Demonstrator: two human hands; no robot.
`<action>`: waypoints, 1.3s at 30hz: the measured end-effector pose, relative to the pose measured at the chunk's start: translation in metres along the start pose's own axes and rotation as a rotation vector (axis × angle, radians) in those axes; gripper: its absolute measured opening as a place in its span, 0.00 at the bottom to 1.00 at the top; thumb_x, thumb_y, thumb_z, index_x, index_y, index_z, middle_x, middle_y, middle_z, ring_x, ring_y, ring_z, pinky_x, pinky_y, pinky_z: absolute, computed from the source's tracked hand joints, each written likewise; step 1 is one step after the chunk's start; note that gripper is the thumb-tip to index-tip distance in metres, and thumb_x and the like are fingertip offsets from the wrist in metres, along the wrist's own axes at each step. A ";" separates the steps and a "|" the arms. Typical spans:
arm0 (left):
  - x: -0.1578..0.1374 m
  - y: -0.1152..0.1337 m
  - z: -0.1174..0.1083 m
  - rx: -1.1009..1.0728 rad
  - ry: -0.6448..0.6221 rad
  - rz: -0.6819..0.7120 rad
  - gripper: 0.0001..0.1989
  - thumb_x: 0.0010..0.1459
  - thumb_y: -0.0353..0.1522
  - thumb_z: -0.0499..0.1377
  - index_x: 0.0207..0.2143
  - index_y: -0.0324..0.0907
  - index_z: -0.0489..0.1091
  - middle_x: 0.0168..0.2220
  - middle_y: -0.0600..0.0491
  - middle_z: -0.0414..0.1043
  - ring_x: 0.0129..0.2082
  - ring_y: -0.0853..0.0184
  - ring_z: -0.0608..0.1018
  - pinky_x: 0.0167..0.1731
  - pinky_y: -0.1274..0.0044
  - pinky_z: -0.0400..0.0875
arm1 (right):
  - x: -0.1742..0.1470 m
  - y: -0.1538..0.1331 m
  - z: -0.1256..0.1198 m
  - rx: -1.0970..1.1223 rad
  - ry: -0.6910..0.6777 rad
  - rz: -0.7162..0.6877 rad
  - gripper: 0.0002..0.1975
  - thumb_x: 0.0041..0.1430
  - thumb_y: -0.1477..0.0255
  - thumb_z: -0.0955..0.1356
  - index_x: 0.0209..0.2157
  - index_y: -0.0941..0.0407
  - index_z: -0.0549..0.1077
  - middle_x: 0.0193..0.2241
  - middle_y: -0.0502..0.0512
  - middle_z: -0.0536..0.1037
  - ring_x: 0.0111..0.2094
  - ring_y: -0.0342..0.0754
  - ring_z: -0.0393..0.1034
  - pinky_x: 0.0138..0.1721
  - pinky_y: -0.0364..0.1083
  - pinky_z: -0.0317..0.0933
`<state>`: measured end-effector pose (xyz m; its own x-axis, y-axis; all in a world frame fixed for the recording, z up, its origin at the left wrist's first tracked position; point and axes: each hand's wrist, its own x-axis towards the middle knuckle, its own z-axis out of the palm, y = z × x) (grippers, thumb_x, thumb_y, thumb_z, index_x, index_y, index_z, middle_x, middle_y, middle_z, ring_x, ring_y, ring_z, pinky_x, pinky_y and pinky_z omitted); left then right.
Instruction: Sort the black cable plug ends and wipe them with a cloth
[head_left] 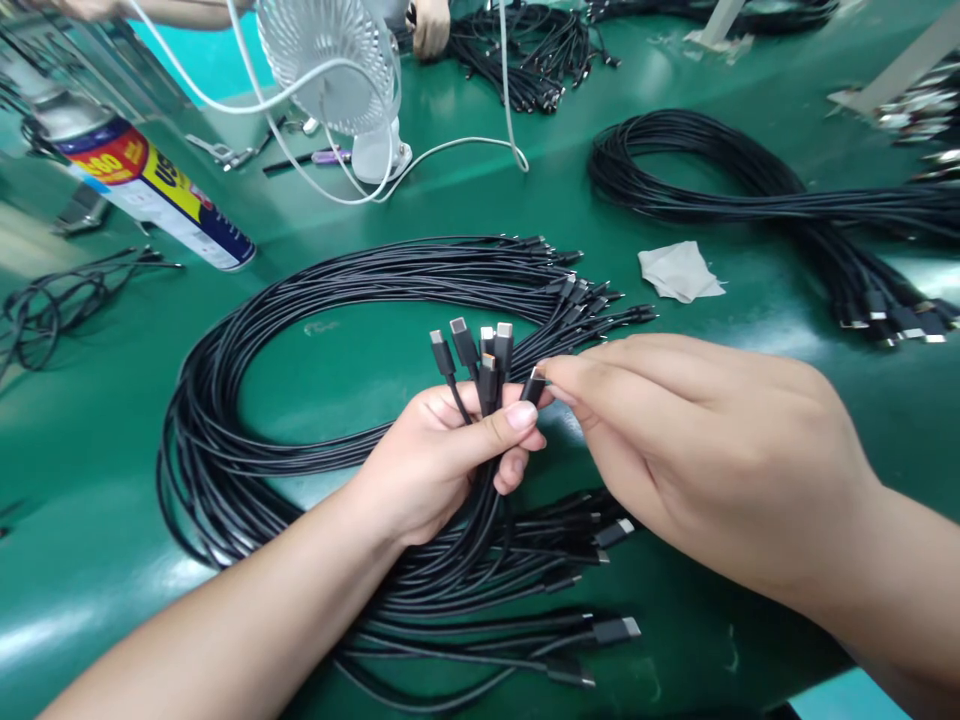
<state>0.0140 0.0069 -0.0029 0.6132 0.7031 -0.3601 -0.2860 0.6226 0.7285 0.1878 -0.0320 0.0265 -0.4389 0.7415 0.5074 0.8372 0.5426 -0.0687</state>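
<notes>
My left hand (457, 440) is closed around a bunch of black USB cables (487, 500), their plugs pointing up. Several plugs (465, 345) with metal tips fan out above its fingers. Between the left thumb and forefinger, one plug (533, 387) leans to the right. My right hand (705, 470) comes in from the right, thumb and forefinger pinched together at that plug's metal tip. Whatever lies between those two fingertips is too small to see. Beneath both hands, a large looped bundle of the same black cables (217, 400) lies on the green table, loose plugs toward the right.
Another cable coil (675, 160) lies at the right, near a crumpled white cloth (681, 271). A spray can (157, 190) and a white fan (330, 70) with a looping white cord stand at the back left. Another person's hand (430, 25) is near a far cable pile (525, 55).
</notes>
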 end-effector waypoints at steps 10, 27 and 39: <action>0.000 -0.002 0.000 0.041 0.046 0.033 0.09 0.49 0.31 0.68 0.24 0.36 0.73 0.20 0.56 0.70 0.16 0.78 0.68 0.18 0.84 0.63 | 0.001 0.003 -0.003 -0.042 -0.016 -0.020 0.12 0.59 0.79 0.63 0.36 0.61 0.78 0.32 0.59 0.82 0.28 0.50 0.75 0.25 0.48 0.65; -0.001 -0.002 0.001 0.051 0.068 0.028 0.10 0.48 0.31 0.69 0.24 0.35 0.72 0.20 0.56 0.71 0.16 0.78 0.68 0.17 0.84 0.62 | -0.001 0.004 -0.005 -0.078 -0.021 -0.039 0.12 0.58 0.81 0.64 0.40 0.61 0.77 0.33 0.55 0.82 0.29 0.48 0.75 0.23 0.46 0.63; -0.001 -0.002 0.000 0.016 0.053 0.031 0.07 0.50 0.31 0.68 0.28 0.36 0.74 0.21 0.55 0.71 0.16 0.78 0.68 0.17 0.84 0.61 | -0.001 0.005 -0.005 -0.063 -0.006 -0.042 0.14 0.59 0.80 0.63 0.42 0.62 0.78 0.33 0.56 0.82 0.28 0.50 0.75 0.21 0.48 0.62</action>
<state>0.0143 0.0051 -0.0038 0.5643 0.7393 -0.3674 -0.2921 0.5950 0.7488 0.1938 -0.0324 0.0296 -0.4759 0.7213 0.5032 0.8370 0.5472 0.0071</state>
